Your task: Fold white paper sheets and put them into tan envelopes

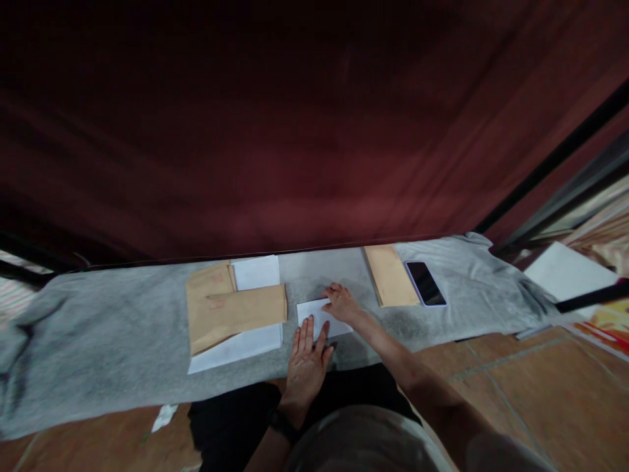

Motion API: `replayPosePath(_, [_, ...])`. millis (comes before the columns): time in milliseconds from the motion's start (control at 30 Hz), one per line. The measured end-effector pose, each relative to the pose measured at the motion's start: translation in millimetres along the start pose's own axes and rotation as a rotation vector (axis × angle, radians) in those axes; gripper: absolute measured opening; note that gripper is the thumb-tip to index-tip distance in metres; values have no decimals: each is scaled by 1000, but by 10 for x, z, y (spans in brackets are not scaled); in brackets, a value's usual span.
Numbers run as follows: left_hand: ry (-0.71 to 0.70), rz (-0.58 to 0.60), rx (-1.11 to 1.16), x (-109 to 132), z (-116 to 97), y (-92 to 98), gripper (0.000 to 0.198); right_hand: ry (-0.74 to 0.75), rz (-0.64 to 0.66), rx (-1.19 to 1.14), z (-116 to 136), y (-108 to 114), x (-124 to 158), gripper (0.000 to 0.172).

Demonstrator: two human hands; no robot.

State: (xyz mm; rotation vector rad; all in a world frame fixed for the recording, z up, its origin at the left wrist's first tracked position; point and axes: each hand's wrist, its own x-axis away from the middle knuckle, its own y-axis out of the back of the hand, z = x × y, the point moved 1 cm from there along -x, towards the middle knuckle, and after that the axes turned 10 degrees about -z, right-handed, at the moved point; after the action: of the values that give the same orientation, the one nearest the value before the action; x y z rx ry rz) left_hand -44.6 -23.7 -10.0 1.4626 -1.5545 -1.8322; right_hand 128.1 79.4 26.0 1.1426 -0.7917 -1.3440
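Observation:
A folded sheet of white paper (322, 321) lies on the grey cloth in front of me. My left hand (308, 360) rests flat on its near left part, fingers stretched out. Across its far right part lies my right hand (341, 303), fingers spread and pressing on the paper. To the left, brown envelopes (246, 310) overlap a stack of white sheets (246, 349). More brown envelopes (393, 278) sit in a pile to the right of my hands.
A smartphone (426, 284) lies beside the right-hand envelopes. Grey cloth (122, 328) covers the narrow surface, with a dark red hanging (295, 164) behind it. A crumpled tissue (164, 417) is on the tiled floor, and printed paper (607, 321) lies at far right.

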Motion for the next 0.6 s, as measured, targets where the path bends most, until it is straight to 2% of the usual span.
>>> replayPosePath(133, [-12,4,-43,-1,-17,8,60,36,4,10,40,65,41,12])
replayPosePath(267, [-18,3,-71,-13,-35,44,59,60,-11,29,80,123,117,17])
replayPosePath(400, [-20,14,-68,-27,-38,68,58,21,-44,69,92,139,190,22])
replayPosePath(500, [-12,26,-64,-33,-35,62,57,-2,-128,76,115,98,309,30])
replayPosePath(600, [-8,37,-54,-26,-29,36,56,71,-257,-12,165,4,530,35])
